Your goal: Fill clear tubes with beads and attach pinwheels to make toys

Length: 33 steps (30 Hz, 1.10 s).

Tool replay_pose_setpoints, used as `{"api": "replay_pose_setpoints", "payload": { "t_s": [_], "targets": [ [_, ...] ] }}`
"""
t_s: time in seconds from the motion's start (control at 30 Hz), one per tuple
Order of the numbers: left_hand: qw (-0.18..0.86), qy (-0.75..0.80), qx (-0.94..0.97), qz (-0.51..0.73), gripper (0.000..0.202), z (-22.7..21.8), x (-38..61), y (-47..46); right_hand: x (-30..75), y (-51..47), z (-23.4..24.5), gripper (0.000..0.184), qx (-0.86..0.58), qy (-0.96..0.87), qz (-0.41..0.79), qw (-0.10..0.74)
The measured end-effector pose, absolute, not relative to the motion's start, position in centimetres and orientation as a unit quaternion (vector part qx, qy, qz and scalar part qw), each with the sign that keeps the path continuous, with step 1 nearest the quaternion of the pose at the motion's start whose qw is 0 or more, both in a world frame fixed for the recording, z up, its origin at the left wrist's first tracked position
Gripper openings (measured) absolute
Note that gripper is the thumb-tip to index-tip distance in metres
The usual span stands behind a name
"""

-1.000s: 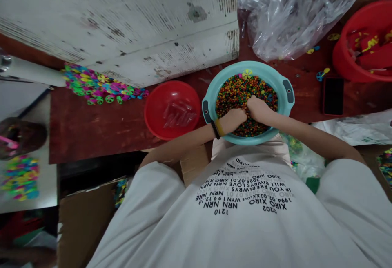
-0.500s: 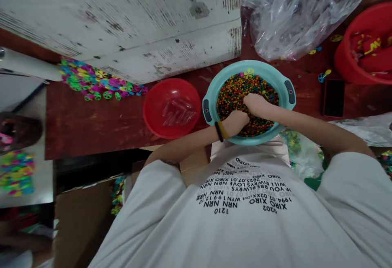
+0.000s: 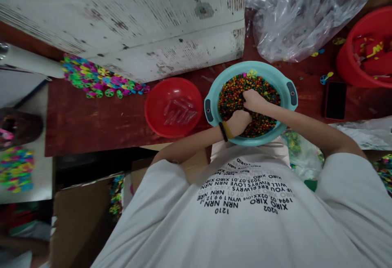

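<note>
A light-blue basin (image 3: 259, 140) with grey handles is filled with small multicoloured beads (image 3: 232, 90). Both of my hands are in it, low over the beads. My left hand (image 3: 239, 122), with a dark band and a yellowish one at the wrist, is closed with its fingers curled under. Just beyond it, my right hand (image 3: 255, 100) is closed too, fingertips pointing down at the beads. Whatever either hand grips is hidden. A yellow toy wheel (image 3: 251, 74) lies at the far side of the beads. Left of the basin, a red bowl (image 3: 153, 100) holds several clear tubes (image 3: 180, 112).
A large white box (image 3: 159, 35) stands behind the bowl. Colourful plastic pieces (image 3: 101, 82) are heaped at the left. Clear plastic bags (image 3: 284, 23), a red bucket (image 3: 344, 61) and a phone (image 3: 335, 100) lie to the right on the red table (image 3: 88, 125).
My right hand has shifted slightly away from me over the beads. The left stays almost in place, still closed. The whole view has moved slightly.
</note>
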<state>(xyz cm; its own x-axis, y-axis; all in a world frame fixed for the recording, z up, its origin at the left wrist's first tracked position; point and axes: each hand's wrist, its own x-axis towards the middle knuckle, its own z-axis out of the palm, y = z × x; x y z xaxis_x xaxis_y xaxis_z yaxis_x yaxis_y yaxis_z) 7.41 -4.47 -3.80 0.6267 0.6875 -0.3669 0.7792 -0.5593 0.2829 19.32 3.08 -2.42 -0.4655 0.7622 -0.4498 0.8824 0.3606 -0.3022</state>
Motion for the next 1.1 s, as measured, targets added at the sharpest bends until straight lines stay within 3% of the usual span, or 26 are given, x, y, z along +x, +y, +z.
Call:
{"api": "replay_pose_setpoints", "payload": {
  "t_s": [0.17,0.33,0.5,0.63,0.83,1.1],
  "targets": [
    [0.249,0.403,0.877,-0.088,0.029,-3.0,7.5,-3.6,19.2,4.1,-2.3,0.033,0.516,0.819,-0.240,0.071],
    [0.191,0.473,0.840,-0.183,0.039,0.4,5.4,-4.5,21.2,3.0,0.0,0.029,0.513,0.817,-0.193,0.182],
    [0.195,0.478,0.828,-0.219,0.042,0.0,7.1,-4.7,18.7,2.6,-1.4,0.034,0.492,0.830,-0.226,0.136],
    [0.250,0.429,0.853,-0.157,0.033,0.0,5.5,-4.4,18.8,2.6,-0.9,0.033,0.483,0.837,-0.232,0.110],
    [0.096,0.476,0.855,-0.182,0.038,0.7,3.8,-5.2,20.6,2.2,1.3,0.035,0.489,0.830,-0.180,0.197],
    [0.131,0.478,0.839,-0.225,0.042,-1.6,8.1,-5.7,16.5,2.5,2.0,0.040,0.468,0.826,-0.219,0.226]
  ]
}}
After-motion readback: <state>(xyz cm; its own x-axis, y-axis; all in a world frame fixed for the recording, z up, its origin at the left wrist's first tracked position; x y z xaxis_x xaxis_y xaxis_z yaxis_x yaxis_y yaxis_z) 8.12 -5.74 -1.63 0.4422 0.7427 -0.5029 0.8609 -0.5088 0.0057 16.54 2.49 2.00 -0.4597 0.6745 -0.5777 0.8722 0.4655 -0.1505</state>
